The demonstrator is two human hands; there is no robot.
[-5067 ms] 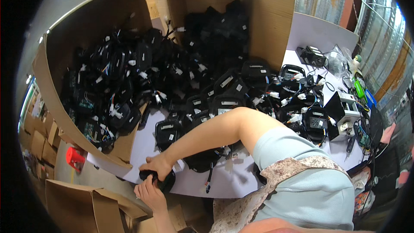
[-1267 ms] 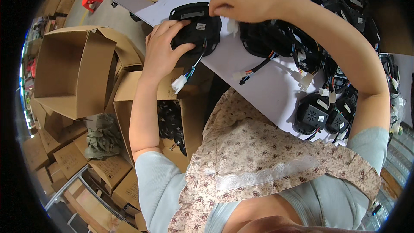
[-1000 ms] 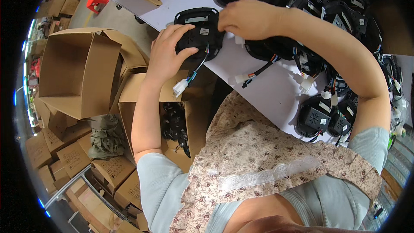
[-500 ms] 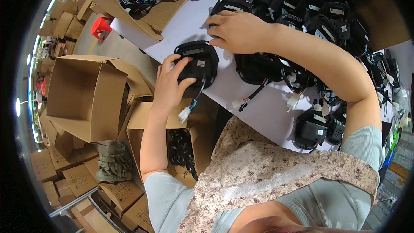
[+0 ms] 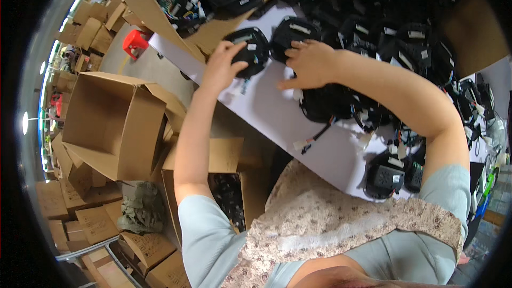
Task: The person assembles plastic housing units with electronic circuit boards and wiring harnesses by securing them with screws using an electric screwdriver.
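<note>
My left hand [image 5: 221, 66] grips the near left side of a black rounded plastic housing [image 5: 256, 48], which shows a small white label and sits at the left end of the white table [image 5: 266, 98]. Below that housing hangs a blurred cable with a white connector [image 5: 238, 89]. My right hand [image 5: 312, 65] is open, thumb held out to the left, its fingertips at the near edge of a second black housing [image 5: 293, 29]. Under my right wrist more black housings [image 5: 325, 104] lie together; one trails a cable ending in a white plug [image 5: 301, 144].
Many black housings with wires pile up across the table's far and right sides. A cardboard flap [image 5: 160, 16] stands at the far left. Left of the table are an open empty carton [image 5: 141, 136], a red stool [image 5: 135, 44] and stacked boxes. An open carton [image 5: 253, 192] holding dark parts stands below.
My left hand has carried its housing away from the near table edge, up beside the second housing. My right hand has shifted slightly right and nearer; the view has tilted a little.
</note>
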